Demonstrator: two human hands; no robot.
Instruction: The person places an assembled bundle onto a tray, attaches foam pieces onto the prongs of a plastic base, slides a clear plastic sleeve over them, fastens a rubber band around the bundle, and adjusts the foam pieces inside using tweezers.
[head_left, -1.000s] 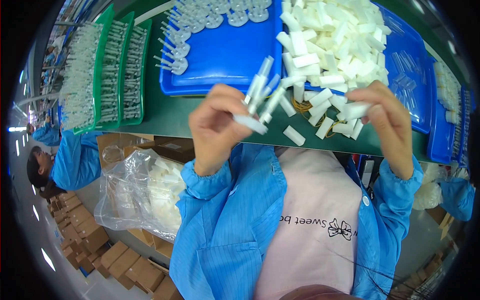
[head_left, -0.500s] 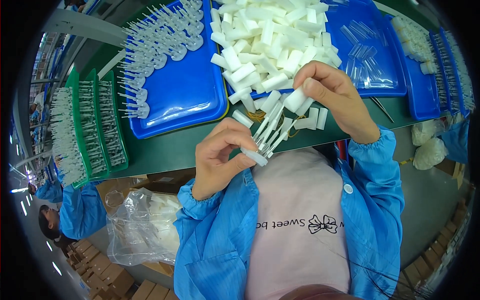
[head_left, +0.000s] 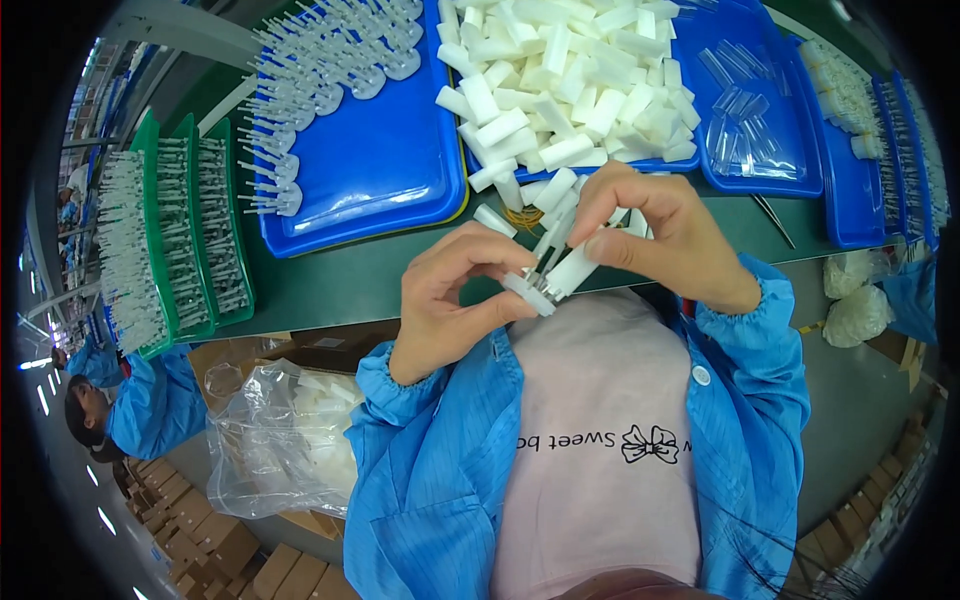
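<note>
My left hand (head_left: 452, 290) pinches a small whitish plastic base (head_left: 530, 294) between thumb and fingers. Several thin rods (head_left: 548, 240) stand up from that base and lean away from me. In my right hand (head_left: 665, 238), thumb and fingertips are closed on a white foam cylinder (head_left: 573, 271), which lies along one of the rods with its lower end close to the base. My fingers partly hide the rods. A large heap of similar white foam pieces (head_left: 560, 90) fills the tray just beyond my hands, and a few loose pieces lie on the table edge.
At left, a blue tray (head_left: 375, 195) holds rows of rodded plastic parts (head_left: 325, 95). Green racks (head_left: 165, 240) of parts stand farther left. Clear tubes (head_left: 740, 130) lie in a blue tray at right, with tweezers (head_left: 773, 220) beside it. A plastic bag (head_left: 270, 440) sits below the table.
My right hand has moved down toward my left, bringing the foam cylinder from the rods' tips to near the base. The view has shifted slightly.
</note>
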